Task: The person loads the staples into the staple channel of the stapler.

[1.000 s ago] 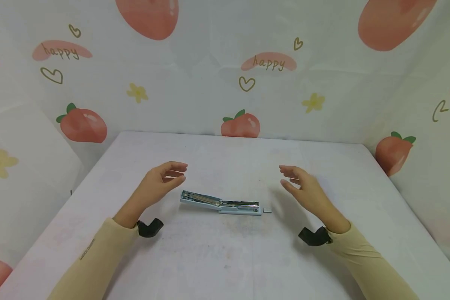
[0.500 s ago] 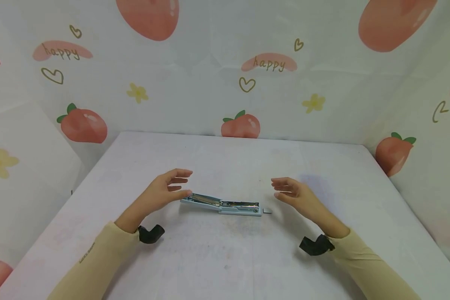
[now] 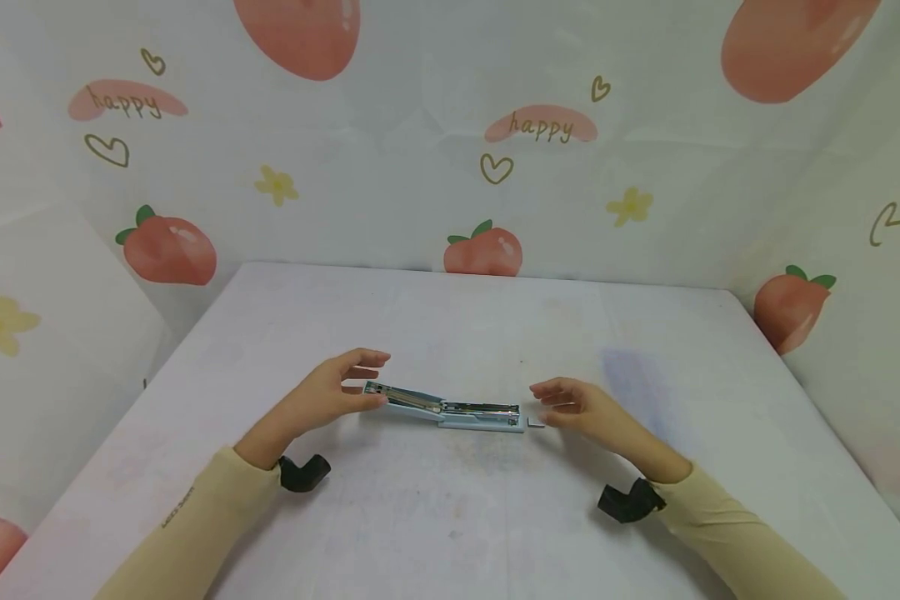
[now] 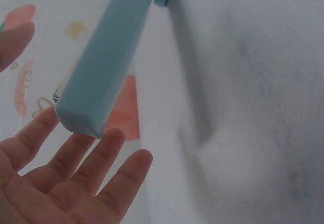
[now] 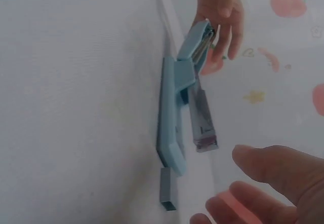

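A light blue stapler [image 3: 480, 426] lies on the table with its top cover swung back to the left and its metal magazine exposed. My left hand [image 3: 321, 395] is at the raised end of the cover, fingers spread loosely and gripping nothing. In the left wrist view, the fingertips come right up to the end of the blue cover [image 4: 104, 67]. A small grey strip of staples [image 5: 166, 188] rests just beyond the right end of the stapler base. Beside that strip, my right hand [image 3: 592, 414] hovers with relaxed fingers and thumb apart, holding nothing.
The white table [image 3: 450, 517] backs onto a white cloth [image 3: 390, 167] printed with peaches, hearts and flowers. Black camera mounts sit on both wrists, the left mount [image 3: 305, 473] and the right mount [image 3: 630, 502].
My left hand has come down and right to the raised cover end. My right hand has moved down and left toward the staple strip. The stapler stays in place.
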Demonstrator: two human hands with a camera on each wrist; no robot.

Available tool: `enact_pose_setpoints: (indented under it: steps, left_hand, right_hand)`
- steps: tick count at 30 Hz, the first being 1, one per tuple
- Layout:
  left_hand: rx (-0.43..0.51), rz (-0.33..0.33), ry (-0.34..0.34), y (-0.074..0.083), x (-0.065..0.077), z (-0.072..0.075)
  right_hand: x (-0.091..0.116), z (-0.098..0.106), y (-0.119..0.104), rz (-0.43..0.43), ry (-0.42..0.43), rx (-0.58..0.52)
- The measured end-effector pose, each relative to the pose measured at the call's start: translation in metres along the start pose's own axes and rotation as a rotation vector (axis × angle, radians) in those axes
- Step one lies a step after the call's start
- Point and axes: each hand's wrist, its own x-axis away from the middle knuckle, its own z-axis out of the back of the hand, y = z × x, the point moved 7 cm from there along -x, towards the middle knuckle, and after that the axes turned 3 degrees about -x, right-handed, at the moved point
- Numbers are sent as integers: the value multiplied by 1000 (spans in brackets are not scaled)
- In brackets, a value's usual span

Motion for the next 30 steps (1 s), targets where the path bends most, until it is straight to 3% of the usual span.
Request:
enact_pose_setpoints:
  steps: [13,22,30]
  left_hand:
    - [-36,24,-50,-7,-3,-7]
    - [-47,30,-46,-13,-7,-8]
    - [-30,39,-48,-15,-9,-9]
  right_hand:
    - [-3,-6,3,-23,-25,79]
    - [-8,-9,12,-83,-65,87]
    - [-10,-10,12,-77,-73,119]
